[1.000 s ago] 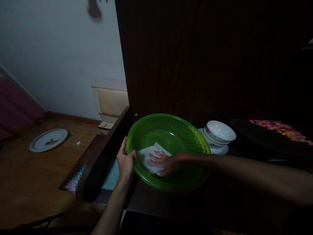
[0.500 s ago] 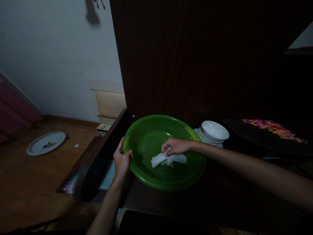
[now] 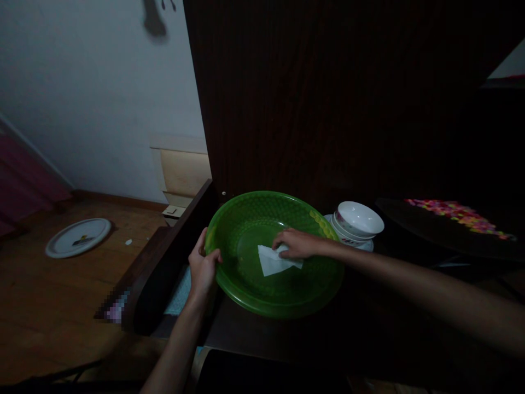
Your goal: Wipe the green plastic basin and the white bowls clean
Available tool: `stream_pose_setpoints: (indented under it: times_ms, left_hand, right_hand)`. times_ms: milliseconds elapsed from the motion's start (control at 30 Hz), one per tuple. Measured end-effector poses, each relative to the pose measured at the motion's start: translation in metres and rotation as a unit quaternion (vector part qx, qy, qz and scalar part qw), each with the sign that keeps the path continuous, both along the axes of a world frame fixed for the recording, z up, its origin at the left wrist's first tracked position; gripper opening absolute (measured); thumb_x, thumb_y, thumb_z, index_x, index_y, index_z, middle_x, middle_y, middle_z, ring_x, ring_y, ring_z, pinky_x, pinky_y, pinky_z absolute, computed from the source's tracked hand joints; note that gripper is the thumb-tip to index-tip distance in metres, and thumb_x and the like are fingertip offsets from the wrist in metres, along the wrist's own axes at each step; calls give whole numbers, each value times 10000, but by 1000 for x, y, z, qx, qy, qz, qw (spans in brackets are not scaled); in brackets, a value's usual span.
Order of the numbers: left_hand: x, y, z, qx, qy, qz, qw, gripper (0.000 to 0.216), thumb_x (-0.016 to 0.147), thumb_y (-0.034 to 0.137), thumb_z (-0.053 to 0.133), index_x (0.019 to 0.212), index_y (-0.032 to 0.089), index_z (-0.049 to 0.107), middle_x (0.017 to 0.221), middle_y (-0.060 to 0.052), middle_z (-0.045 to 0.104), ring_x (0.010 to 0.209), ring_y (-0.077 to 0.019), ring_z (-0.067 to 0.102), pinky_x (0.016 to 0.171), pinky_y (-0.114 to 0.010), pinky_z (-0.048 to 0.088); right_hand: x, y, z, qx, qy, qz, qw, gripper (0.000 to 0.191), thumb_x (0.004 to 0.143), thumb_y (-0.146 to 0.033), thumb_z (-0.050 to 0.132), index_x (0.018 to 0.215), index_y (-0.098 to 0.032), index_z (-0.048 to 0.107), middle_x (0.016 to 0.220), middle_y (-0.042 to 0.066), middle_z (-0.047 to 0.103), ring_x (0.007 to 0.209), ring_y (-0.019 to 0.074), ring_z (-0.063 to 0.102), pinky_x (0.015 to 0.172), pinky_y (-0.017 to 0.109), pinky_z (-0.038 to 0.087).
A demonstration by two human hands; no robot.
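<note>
A large green plastic basin [image 3: 241, 298], with a yellow pattern on parts of its rim, is tilted a little towards me over a dark surface. My left hand [image 3: 203, 268] grips its left rim, thumb on the inner side and fingers around the outside. Inside the basin, my right hand [image 3: 297, 243] is closed on a white tissue [image 3: 273, 262]. Part of the tissue spreads out flat below the fingers, against or just over the basin's inside. The fingertips are partly hidden by the hand itself.
White stacked bowls [image 3: 361, 219] stand just right of the basin. Farther right is a dark round surface with bright pink and yellow pieces [image 3: 455, 213]. A dark wooden panel [image 3: 328, 98] rises behind. On the wooden floor at left lies a white oval object [image 3: 77, 238].
The tissue has gone from bunched and spread sideways to a flatter shape under my right hand, which has shifted very slightly. My left hand keeps its hold on the rim.
</note>
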State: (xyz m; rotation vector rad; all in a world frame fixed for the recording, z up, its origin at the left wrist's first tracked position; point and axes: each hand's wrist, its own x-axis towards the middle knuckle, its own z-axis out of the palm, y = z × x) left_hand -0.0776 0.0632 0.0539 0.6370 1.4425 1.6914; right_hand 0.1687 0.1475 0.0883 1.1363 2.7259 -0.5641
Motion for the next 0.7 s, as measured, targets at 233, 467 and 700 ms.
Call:
stream_pose_setpoints:
  times_ms: [233,467,700]
  left_hand:
    - [-1,-1,-1,1,-3,-6,1000,903,492,12,578,1379,184,578,1137,-51,720,929,-188,688,671,-189,549]
    - [-1,0,1,-4,-3,-5,1000,896,486,8,568,1363,186,593,1058,-38,733,824,-164,680,614,-183,532]
    - [-2,1,-1,-4,5,-8,1000,904,486,6,573,1373,183,586,1090,-44,728,831,-160,675,597,-171,518]
  right_hand:
    - [-4,4,-14,87,-31,-19,995,243,816,-267,693,1028,-172,764,1092,146,670,1098,305,587,905,381,427]
    - [4,34,-6,81,18,-67,994,243,884,-139,540,1005,-140,750,875,86,744,807,198,667,709,264,412]
    - [8,53,0,102,58,-60,991,248,919,-141,491,1034,-121,710,930,93,737,826,182,652,753,264,434]
